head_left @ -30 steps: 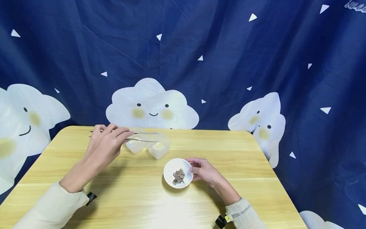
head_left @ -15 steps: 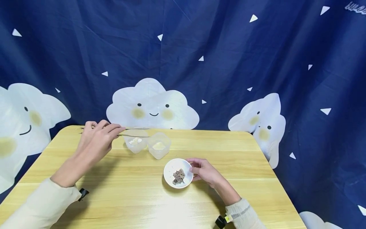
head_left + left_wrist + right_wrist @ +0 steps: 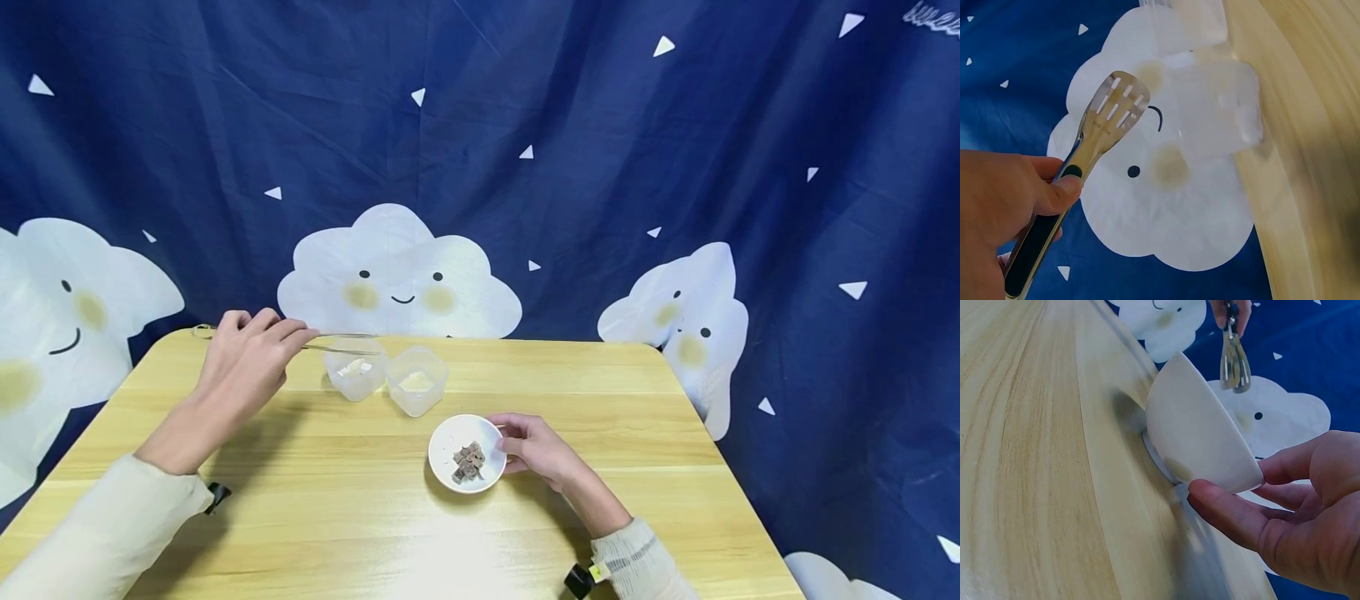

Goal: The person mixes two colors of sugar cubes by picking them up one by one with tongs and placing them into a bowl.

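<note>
My left hand grips a pair of metal tongs with slotted ends and dark handle grips, held above the table's back left. In the head view the tong tips overlap the left one of two translucent plastic containers, and nothing shows between them. My right hand holds a white bowl by its side, thumb and fingers at the rim. The bowl stands upright on the table. Several small brown cubes lie in it.
The second translucent container stands right beside the first, pale material at its bottom; the first holds whitish bits. Both are near the back edge of the wooden table. A dark blue curtain with white clouds hangs behind.
My left hand has moved left with the tongs, so the tips shift from over the right container to over the left one. My right hand and the bowl stay in place.
</note>
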A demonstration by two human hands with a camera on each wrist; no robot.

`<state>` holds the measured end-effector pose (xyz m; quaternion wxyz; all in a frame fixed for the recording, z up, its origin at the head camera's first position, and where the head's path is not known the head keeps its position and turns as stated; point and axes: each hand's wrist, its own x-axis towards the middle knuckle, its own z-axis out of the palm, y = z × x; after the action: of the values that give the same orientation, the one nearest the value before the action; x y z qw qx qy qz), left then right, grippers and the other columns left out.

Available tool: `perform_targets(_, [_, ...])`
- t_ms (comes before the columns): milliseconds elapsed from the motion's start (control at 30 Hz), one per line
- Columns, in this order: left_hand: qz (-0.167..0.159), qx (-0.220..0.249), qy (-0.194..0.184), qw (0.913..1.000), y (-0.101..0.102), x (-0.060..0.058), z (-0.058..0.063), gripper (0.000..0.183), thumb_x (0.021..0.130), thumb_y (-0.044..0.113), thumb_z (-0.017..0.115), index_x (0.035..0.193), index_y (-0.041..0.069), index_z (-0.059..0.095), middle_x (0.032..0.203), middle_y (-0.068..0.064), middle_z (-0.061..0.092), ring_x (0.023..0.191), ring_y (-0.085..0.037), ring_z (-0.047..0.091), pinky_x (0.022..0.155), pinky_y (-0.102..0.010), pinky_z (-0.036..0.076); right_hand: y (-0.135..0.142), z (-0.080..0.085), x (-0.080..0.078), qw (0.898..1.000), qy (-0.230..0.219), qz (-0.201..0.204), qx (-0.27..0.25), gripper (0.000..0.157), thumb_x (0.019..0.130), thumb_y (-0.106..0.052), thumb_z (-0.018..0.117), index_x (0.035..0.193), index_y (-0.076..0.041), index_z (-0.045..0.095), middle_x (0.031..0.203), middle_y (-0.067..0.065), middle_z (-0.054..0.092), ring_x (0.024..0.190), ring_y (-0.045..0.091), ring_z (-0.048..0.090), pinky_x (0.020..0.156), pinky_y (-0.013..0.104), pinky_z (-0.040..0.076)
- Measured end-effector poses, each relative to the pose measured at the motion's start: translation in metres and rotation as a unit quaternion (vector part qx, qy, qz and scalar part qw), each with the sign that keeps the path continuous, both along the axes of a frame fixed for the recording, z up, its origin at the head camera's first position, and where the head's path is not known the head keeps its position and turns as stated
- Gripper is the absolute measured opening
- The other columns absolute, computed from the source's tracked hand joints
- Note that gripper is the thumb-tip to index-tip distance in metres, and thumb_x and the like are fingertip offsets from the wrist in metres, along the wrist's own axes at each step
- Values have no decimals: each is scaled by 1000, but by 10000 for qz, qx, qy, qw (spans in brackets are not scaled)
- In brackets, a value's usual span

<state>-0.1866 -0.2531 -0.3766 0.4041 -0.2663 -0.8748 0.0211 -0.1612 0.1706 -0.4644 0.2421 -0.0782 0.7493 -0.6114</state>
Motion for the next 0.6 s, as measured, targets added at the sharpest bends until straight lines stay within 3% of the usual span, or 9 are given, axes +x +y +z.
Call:
perform_targets(200, [225,-217,-377,9988,-3,-5,-5,48,73,-14,63,110,12,77,98,-4,77,90,-29,61,77,-50,43,0,1,0,10000,19,-28,43,46,98,-1,55,144,4,54,120,25,63,95,20,69,83,44,64])
perform_targets(600, [451,-551,-876,9936,-3,-19,-12,43,74,-14,67,104,15,78,96,-3,78,89,-28,61,81,-48,41,0,1,-1,10000,-34,-79,44,46,99,-2,56,145,4,54,124,27,63,99,22,70,84,44,64])
